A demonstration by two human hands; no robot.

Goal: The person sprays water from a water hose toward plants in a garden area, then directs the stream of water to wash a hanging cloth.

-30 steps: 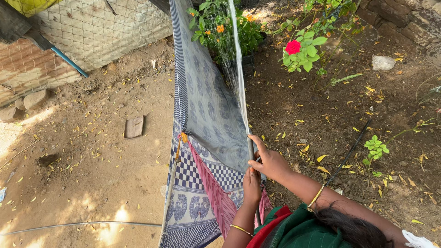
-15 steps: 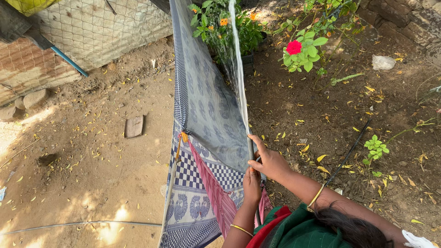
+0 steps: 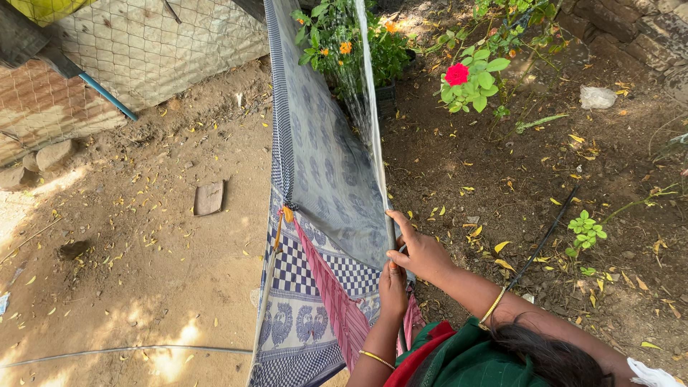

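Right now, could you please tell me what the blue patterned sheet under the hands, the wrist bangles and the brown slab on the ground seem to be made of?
Blue patterned sheet: thin woven cloth, matte; it drapes, folds and lets light through.
Wrist bangles: probably metal, gold-coloured, with a slight shine.
Brown slab: looks like stone or fired clay, dull and rough; hard to tell which.
Both the left hand and the right hand grip the cloth's edge.

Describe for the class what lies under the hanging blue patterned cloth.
Under the blue patterned cloth a pink striped cloth and a checked, bird-printed layer show. Both hands, left hand and right hand, grip its edge. The ground directly beneath is covered.
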